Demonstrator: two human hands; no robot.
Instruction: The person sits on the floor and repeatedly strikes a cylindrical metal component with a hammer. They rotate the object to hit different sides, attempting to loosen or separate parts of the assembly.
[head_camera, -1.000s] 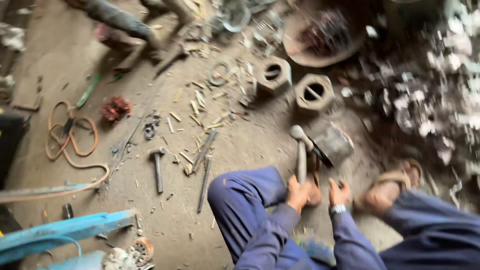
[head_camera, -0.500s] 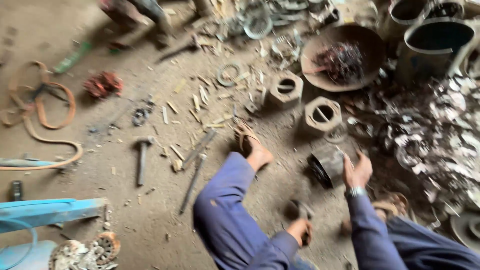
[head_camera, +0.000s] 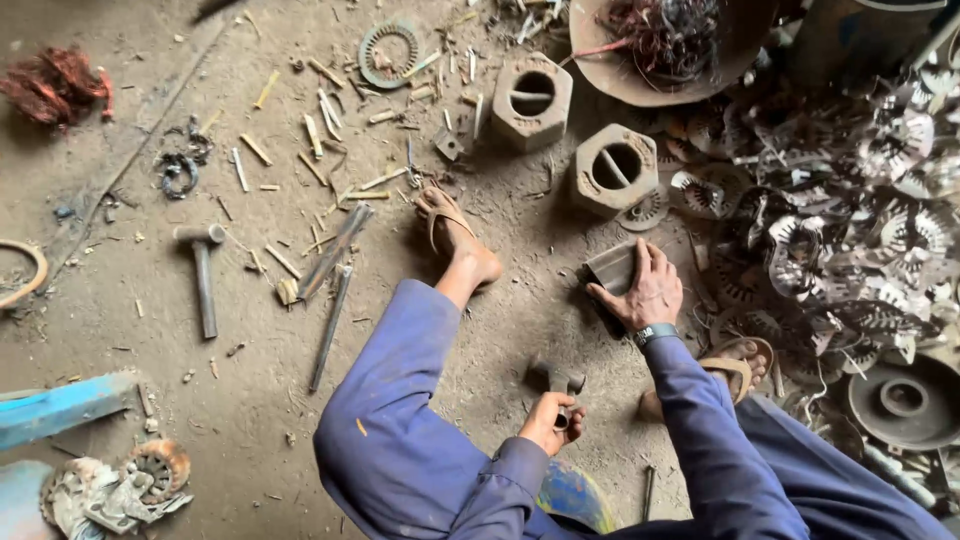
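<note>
I sit on a dirt floor in blue work clothes. My left hand (head_camera: 552, 420) is closed around the handle of a small hammer (head_camera: 556, 377), whose head rests on the ground between my legs. My right hand (head_camera: 642, 288), with a watch on the wrist, lies on a dark grey metal block (head_camera: 608, 268) and grips its top edge. My left foot in a sandal (head_camera: 452, 232) stretches out ahead. My right foot in a sandal (head_camera: 735, 362) is tucked beside the right arm.
Two hexagonal metal housings (head_camera: 530, 100) (head_camera: 613, 170) stand beyond the block. A heap of stamped metal plates (head_camera: 850, 230) fills the right. A second hammer (head_camera: 203, 275), metal rods (head_camera: 335, 255), a pan of wire (head_camera: 665, 45) and a blue bar (head_camera: 60, 408) lie around.
My right hand has reached forward and settled on the metal block. My left hand has kept the hammer low between my legs. The view has shifted to the right.
</note>
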